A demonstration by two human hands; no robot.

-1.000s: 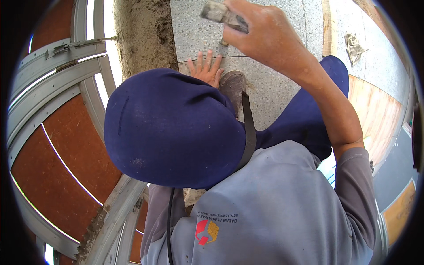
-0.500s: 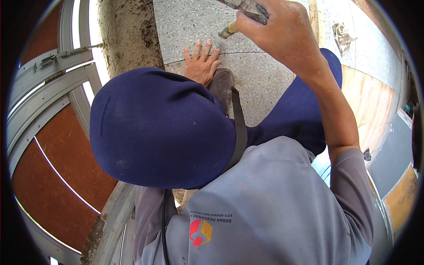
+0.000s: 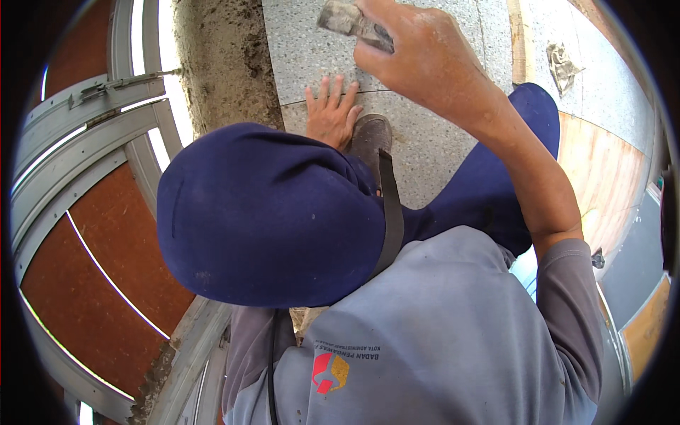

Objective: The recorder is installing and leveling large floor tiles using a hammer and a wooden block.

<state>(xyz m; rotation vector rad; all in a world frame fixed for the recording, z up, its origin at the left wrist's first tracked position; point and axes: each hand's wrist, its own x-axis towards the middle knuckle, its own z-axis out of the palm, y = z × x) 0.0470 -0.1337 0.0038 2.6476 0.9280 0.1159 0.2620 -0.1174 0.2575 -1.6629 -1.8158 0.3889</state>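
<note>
grips w/ right hand (image 3: 425,57) a grey tool (image 3: 347,19), dirty and block-like at the end, poking out to the left from the curled fingers, nr upper edge of view. cannot tell exact kind of tool, bc of covering by the hand. holds it above the speckled tile floor (image 3: 301,42), farther from the body than the other hand; cannot tell contact btw tool and floor.

rests left hand (image 3: 331,120) flat and released on the same floor, w/ fingers spread over a thin joint (image 3: 375,92) and pointing away from the body. has a dark shoe (image 3: 370,142) just beside the thumb, on its right; cannot say for sure touching or small gap.

wears dark blue trousers (image 3: 269,212), v. large in middle-left of view, plus grey shirt (image 3: 446,333) w/ red-and-yellow emblem (image 3: 330,372). has also a black strap (image 3: 392,219) along the trousers, and a thin black cord (image 3: 272,368) at lower left.

see left of the tiles a strip of rough brown earth (image 3: 230,64), then metal frame (image 3: 92,152) w/ red-brown panels (image 3: 92,269). see to the right a wooden strip (image 3: 520,42), then crumpled cloth (image 3: 563,69) lying on paler tiles (image 3: 609,85), and nearer to the body, wood-pattern tiles (image 3: 595,166).
</note>
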